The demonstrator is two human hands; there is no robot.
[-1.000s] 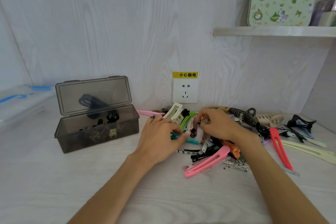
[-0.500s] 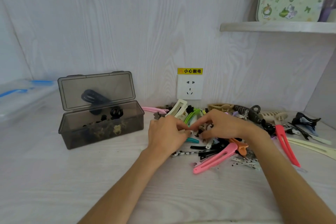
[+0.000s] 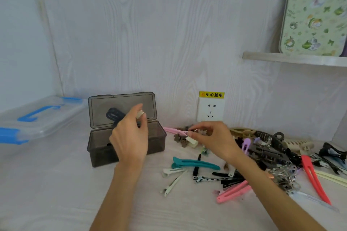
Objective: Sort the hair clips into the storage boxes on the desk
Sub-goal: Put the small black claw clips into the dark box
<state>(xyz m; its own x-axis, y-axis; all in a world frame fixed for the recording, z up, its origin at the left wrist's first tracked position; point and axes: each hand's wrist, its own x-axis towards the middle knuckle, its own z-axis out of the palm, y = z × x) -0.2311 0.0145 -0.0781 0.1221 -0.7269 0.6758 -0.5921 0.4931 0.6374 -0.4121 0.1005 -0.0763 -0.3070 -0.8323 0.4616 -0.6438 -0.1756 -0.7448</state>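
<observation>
Left hand [image 3: 129,137] has moved from clip pile [image 3: 259,159] to above open grey box [image 3: 125,133], pinching small cream clip [image 3: 140,114]; drop imminent. Right hand [image 3: 212,137] pinches small clip right of box.

Non-task items noted along the back wall and shelf.

A white wall socket [image 3: 210,112] sits on the wood-grain wall [image 3: 150,33], with a yellow warning label [image 3: 211,94] directly above it. A shelf [image 3: 293,59] projects at upper right; a green patterned tin [image 3: 313,13] stands upright on it, leaning against the wall.
</observation>
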